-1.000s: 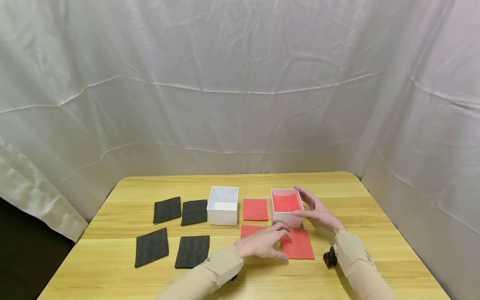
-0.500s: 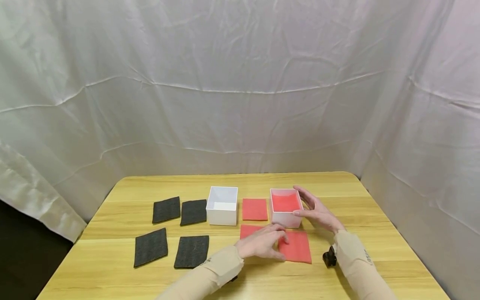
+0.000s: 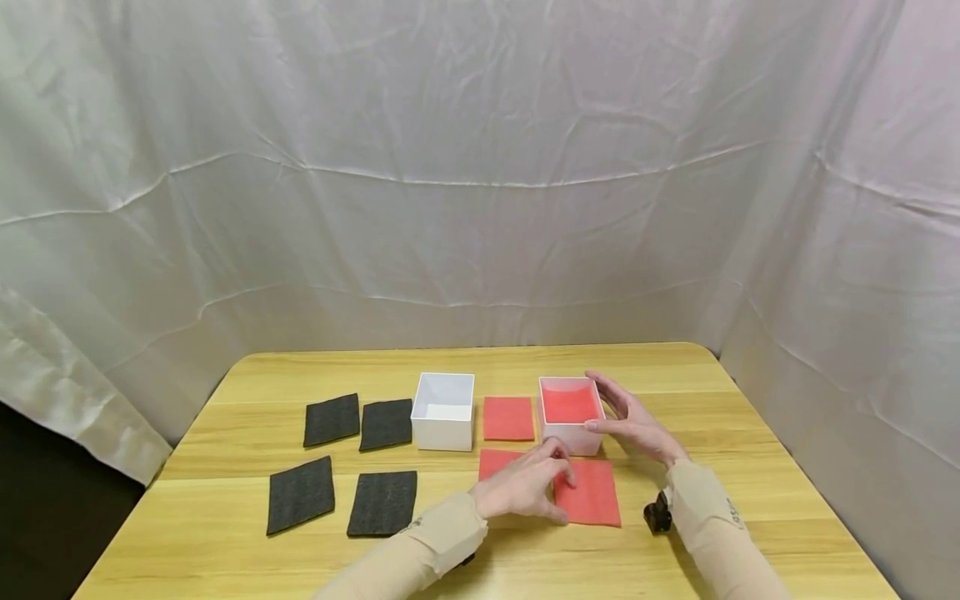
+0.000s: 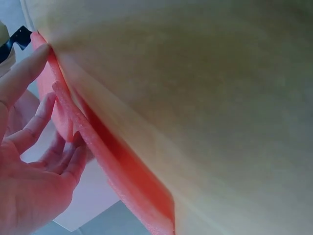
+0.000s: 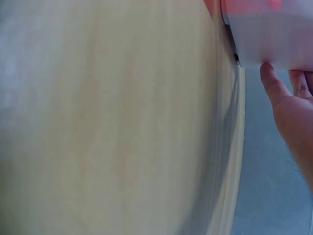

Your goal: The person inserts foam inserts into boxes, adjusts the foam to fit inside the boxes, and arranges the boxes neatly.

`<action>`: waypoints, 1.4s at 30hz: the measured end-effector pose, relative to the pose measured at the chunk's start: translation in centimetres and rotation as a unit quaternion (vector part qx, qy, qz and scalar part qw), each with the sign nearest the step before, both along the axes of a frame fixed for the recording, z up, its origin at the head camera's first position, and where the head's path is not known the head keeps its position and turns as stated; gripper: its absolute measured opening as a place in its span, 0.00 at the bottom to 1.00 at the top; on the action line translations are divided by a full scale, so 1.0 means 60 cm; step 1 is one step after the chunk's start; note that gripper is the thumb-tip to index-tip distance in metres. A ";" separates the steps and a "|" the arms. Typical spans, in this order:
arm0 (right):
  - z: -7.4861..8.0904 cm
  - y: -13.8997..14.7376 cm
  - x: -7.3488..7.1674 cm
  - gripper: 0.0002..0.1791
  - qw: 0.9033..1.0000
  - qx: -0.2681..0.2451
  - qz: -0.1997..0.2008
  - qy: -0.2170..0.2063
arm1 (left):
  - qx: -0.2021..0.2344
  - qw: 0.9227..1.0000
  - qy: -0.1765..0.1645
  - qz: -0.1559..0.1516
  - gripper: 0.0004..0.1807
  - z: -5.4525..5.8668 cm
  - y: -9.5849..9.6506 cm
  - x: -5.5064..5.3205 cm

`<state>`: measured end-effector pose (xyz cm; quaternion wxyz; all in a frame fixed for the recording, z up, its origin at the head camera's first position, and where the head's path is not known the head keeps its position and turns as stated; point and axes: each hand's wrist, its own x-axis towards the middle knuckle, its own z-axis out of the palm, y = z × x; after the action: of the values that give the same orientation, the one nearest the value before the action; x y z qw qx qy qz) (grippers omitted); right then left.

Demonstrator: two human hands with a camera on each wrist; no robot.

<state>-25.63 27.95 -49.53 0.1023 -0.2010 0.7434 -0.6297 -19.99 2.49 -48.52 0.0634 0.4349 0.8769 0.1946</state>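
My left hand point(image 3: 521, 486) has its fingers bent over the left edge of a red felt square point(image 3: 591, 497), thumb near its front corner. In the left wrist view, the thumb and fingers stand apart at the red edges. Another red square point(image 3: 495, 460) lies partly hidden under this hand. My right hand point(image 3: 633, 425) holds a white open box point(image 3: 573, 437) by its right side, thumb at the near corner and fingers at the far one; the right wrist view shows the thumb point(image 5: 274, 85) against the box wall. Inside the box is a red square point(image 3: 572, 406).
A third red square point(image 3: 508, 419) lies between the held box and a second white box point(image 3: 444, 432), which shows a bare floor inside. Several dark grey squares point(image 3: 382, 503) lie on the left of the wooden table point(image 3: 570, 567). A pale curtain point(image 3: 480, 208) hangs behind.
The red square under my left fingers has shifted slightly left and toward me. My left fingers have lifted a little at the knuckles. The right hand keeps its hold on the box.
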 end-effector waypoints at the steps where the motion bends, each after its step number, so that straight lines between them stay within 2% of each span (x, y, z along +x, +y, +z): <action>1: 0.000 0.000 0.000 0.50 1.000 0.000 0.001 0.000 | 0.003 1.000 0.000 0.001 0.22 0.000 0.000 0.000; 6: 0.000 0.000 0.000 0.51 1.000 -0.002 0.003 0.002 | 0.022 1.000 0.001 -0.001 0.22 0.001 0.000 0.002; 10: 0.000 0.001 -0.002 0.51 1.000 -0.001 0.000 0.001 | 0.056 0.998 -0.012 0.003 0.20 0.002 -0.001 0.003; 14: -0.001 0.002 -0.004 0.50 1.000 0.002 0.001 0.006 | 0.091 0.996 -0.019 0.013 0.14 0.004 -0.003 0.004; 19: -0.004 0.002 -0.005 0.50 1.000 -0.002 0.005 0.009 | 0.130 0.989 -0.050 0.040 0.08 0.008 -0.005 0.004; 24: -0.004 0.002 -0.005 0.51 1.000 -0.012 0.007 0.001 | 0.165 0.975 -0.123 0.083 0.07 0.018 -0.010 0.006; 28: -0.004 0.001 -0.005 0.51 1.000 -0.013 0.007 0.002 | 0.203 0.959 -0.177 0.094 0.07 0.029 -0.021 0.004; 31: -0.004 0.001 -0.005 0.51 1.000 -0.013 0.008 0.006 | 0.226 0.951 -0.191 0.093 0.08 0.039 -0.031 0.001; 36: -0.005 0.002 -0.007 0.50 1.000 -0.017 0.012 0.019 | 0.254 0.944 -0.188 0.093 0.10 0.057 -0.044 -0.008; 42: -0.010 0.006 -0.008 0.49 0.998 -0.036 0.035 0.044 | 0.285 0.930 -0.200 0.117 0.12 0.076 -0.052 -0.019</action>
<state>-26.13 28.31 -50.14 0.0839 -0.2580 0.7164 -0.6428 -21.15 -0.64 -43.97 0.0873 0.2812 0.7983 0.5254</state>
